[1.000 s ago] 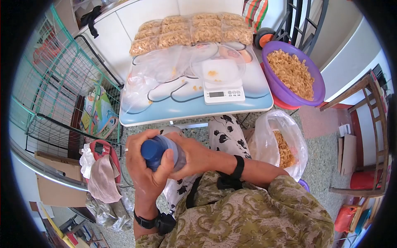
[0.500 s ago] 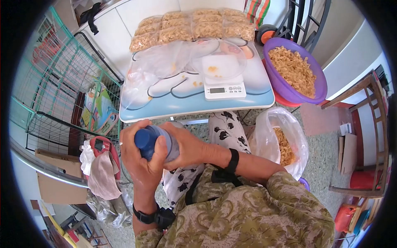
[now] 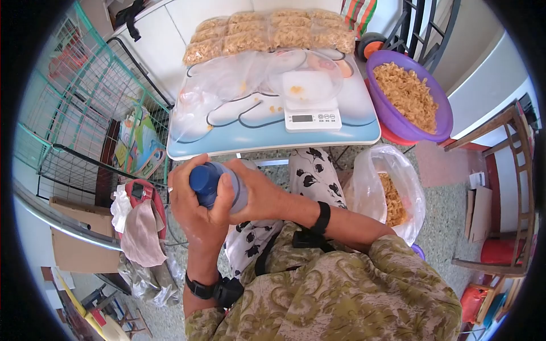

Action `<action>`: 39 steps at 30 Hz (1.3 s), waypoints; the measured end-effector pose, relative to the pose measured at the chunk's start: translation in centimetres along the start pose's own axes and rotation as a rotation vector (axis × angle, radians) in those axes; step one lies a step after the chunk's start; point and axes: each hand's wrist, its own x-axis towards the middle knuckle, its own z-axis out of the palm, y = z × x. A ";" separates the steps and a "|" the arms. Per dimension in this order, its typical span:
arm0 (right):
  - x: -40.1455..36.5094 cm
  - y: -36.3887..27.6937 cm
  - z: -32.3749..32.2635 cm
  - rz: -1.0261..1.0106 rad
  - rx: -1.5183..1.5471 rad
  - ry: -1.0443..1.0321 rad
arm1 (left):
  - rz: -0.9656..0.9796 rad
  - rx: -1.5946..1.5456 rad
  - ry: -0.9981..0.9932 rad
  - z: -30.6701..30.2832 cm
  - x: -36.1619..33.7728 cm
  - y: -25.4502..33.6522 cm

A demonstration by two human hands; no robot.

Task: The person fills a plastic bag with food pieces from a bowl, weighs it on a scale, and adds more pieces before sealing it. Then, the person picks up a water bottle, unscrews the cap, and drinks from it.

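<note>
I hold a bottle with a dark blue cap (image 3: 203,178) and a clear bluish body (image 3: 240,192) in front of my lap, tilted towards me. My left hand (image 3: 196,213) is wrapped round its cap end, with the thumb beside the cap. My right hand (image 3: 259,194) grips the body from the right, and its fingers are mostly hidden behind the bottle. Just beyond, on the low table (image 3: 250,149), a white digital scale (image 3: 313,118) carries a clear round lid or dish (image 3: 304,79) with a few yellow crumbs.
Filled clear bags (image 3: 244,37) of tan dried pieces line the table's back, with loose plastic bags (image 3: 213,85) before them. A purple basin (image 3: 443,128) of the same pieces stands right. Beside my knee is an open plastic bag (image 3: 364,187). A wire cage (image 3: 85,113) stands left.
The camera view has shifted slightly, so the table sits a little higher and further right. Both hands keep the same grip on the bottle.
</note>
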 end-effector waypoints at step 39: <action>-6.2 -0.1 -5.1 0.071 -0.205 -0.102 | 0.336 -0.146 -0.634 -1.9 -0.3 0.4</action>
